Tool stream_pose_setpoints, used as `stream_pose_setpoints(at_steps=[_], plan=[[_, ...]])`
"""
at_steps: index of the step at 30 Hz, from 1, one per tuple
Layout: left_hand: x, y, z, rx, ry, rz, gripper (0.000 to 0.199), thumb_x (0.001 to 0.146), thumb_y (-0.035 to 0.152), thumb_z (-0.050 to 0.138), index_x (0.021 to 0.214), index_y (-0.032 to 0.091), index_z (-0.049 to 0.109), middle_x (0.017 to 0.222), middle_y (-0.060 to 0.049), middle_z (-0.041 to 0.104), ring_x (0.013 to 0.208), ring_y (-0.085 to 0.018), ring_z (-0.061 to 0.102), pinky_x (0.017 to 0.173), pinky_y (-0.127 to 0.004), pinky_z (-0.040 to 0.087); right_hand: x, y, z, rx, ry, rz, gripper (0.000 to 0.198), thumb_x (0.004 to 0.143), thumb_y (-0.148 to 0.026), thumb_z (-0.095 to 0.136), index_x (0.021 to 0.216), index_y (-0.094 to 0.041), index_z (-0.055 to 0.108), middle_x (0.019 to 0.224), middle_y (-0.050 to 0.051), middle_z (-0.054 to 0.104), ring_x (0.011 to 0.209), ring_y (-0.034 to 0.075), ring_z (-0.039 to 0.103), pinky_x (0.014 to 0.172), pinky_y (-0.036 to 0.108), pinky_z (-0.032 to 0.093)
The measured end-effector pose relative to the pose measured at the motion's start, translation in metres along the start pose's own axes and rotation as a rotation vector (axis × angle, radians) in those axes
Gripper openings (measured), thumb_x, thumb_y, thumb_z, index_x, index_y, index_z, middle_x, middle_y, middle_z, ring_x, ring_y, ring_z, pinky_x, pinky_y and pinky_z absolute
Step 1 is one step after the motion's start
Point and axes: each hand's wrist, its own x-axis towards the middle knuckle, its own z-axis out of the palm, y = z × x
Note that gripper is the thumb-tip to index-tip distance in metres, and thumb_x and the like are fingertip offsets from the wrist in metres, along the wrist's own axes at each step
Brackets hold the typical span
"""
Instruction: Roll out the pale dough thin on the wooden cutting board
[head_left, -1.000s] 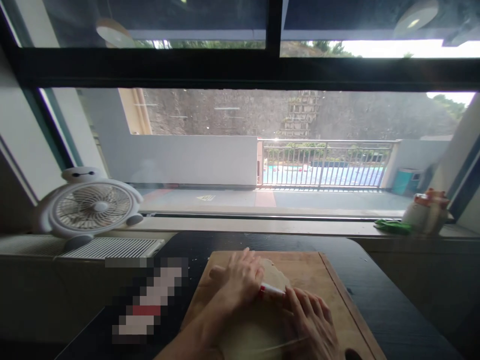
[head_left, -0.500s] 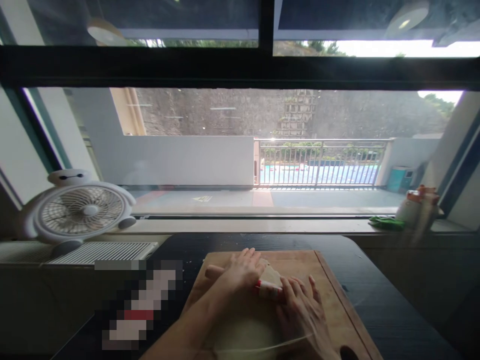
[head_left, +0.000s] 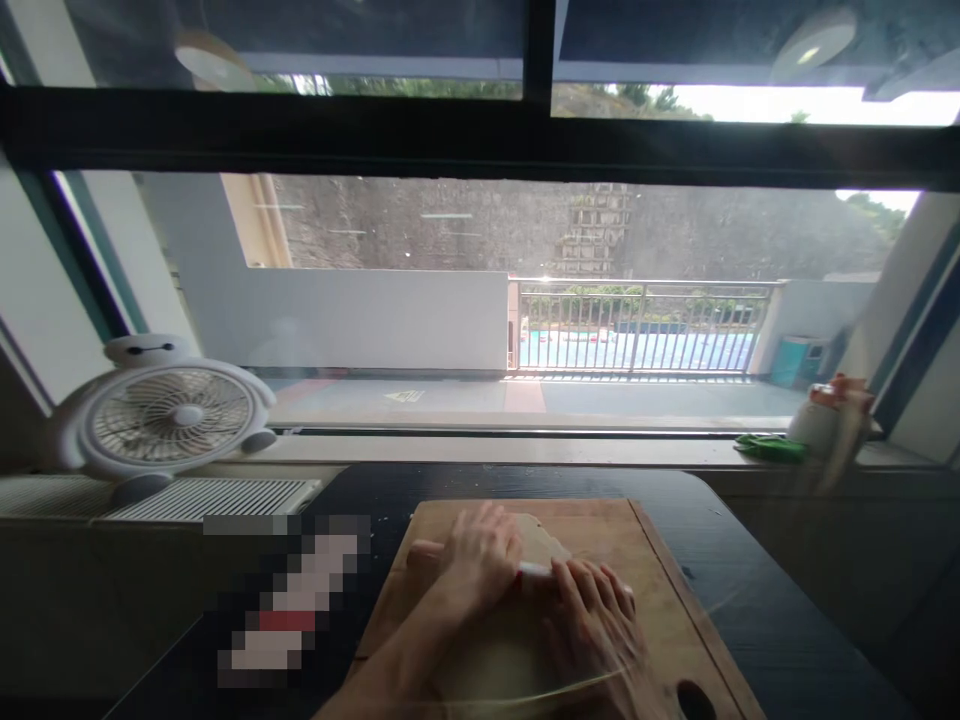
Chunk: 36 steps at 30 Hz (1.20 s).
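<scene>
A wooden cutting board (head_left: pixel 660 580) lies on a dark table (head_left: pixel 757 610) in front of a wide window. A flat sheet of pale dough (head_left: pixel 510 655) is spread on the board, with its far edge (head_left: pixel 544 545) showing beyond the hands. My left hand (head_left: pixel 472 560) and my right hand (head_left: pixel 592 625) both press palm-down on a rolling pin (head_left: pixel 536 570), whose left end (head_left: pixel 420 553) sticks out past my left hand. Most of the pin is hidden under the hands.
A white round desk fan (head_left: pixel 169 415) stands on the sill at the left, beside a slatted vent (head_left: pixel 217 497). A white bottle with an orange top (head_left: pixel 825 425) and a green cloth (head_left: pixel 769 447) sit on the sill at the right. A blurred-out object (head_left: pixel 289 600) lies left of the board.
Both hands rolled the pin away from me half a second ago, lifting the dough's edge over it, then drew it back a little. The dough's far edge lies flat again.
</scene>
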Motion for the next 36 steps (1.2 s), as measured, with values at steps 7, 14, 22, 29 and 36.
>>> stream_pose_setpoints(at_steps=[7, 14, 22, 29, 36], plan=[[-0.053, 0.003, -0.013, -0.024, 0.054, 0.062, 0.043, 0.092, 0.038, 0.025, 0.125, 0.027, 0.050, 0.135, -0.003, 0.047, 0.129, -0.022, 0.034, 0.105, -0.046, 0.024, -0.020, 0.002, -0.009, -0.095, 0.104, -0.198, 0.048, 0.080, -0.034, 0.050, 0.126, -0.021, 0.046, 0.119, 0.004, 0.057, 0.110, 0.022, 0.049, 0.094, 0.037, 0.034], [0.014, 0.001, 0.002, -0.002, -0.116, -0.031, 0.044, 0.088, 0.044, 0.028, 0.119, 0.027, 0.054, 0.132, -0.005, 0.049, 0.125, -0.027, 0.037, 0.102, -0.050, 0.026, -0.011, -0.006, 0.011, -0.030, 0.053, 0.039, 0.048, 0.080, -0.036, 0.047, 0.126, -0.023, 0.046, 0.116, 0.005, 0.058, 0.107, 0.026, 0.051, 0.095, 0.043, 0.035], [0.072, 0.002, 0.015, -0.029, -0.176, -0.152, 0.040, 0.085, 0.042, 0.032, 0.109, 0.022, 0.058, 0.118, -0.010, 0.059, 0.118, -0.027, 0.044, 0.097, -0.052, 0.031, 0.010, -0.007, -0.001, -0.035, -0.058, 0.104, 0.049, 0.080, -0.034, 0.049, 0.127, -0.023, 0.045, 0.118, 0.005, 0.057, 0.108, 0.025, 0.049, 0.096, 0.042, 0.036], [-0.005, 0.001, 0.003, -0.032, 0.085, -0.017, 0.039, 0.090, 0.033, 0.029, 0.112, 0.021, 0.059, 0.124, -0.006, 0.057, 0.121, -0.023, 0.044, 0.103, -0.045, 0.027, -0.006, -0.017, -0.005, 0.018, 0.079, 0.001, 0.045, 0.079, -0.034, 0.048, 0.122, -0.022, 0.049, 0.114, 0.006, 0.059, 0.105, 0.025, 0.051, 0.093, 0.041, 0.035], [-0.076, -0.010, -0.010, -0.021, 0.091, 0.083, 0.037, 0.092, 0.036, 0.030, 0.122, 0.034, 0.052, 0.128, 0.001, 0.055, 0.124, -0.021, 0.042, 0.106, -0.051, 0.023, -0.023, -0.020, -0.003, 0.041, 0.241, -0.130, 0.046, 0.081, -0.039, 0.038, 0.122, -0.020, 0.050, 0.115, 0.006, 0.060, 0.108, 0.024, 0.050, 0.094, 0.040, 0.031]])
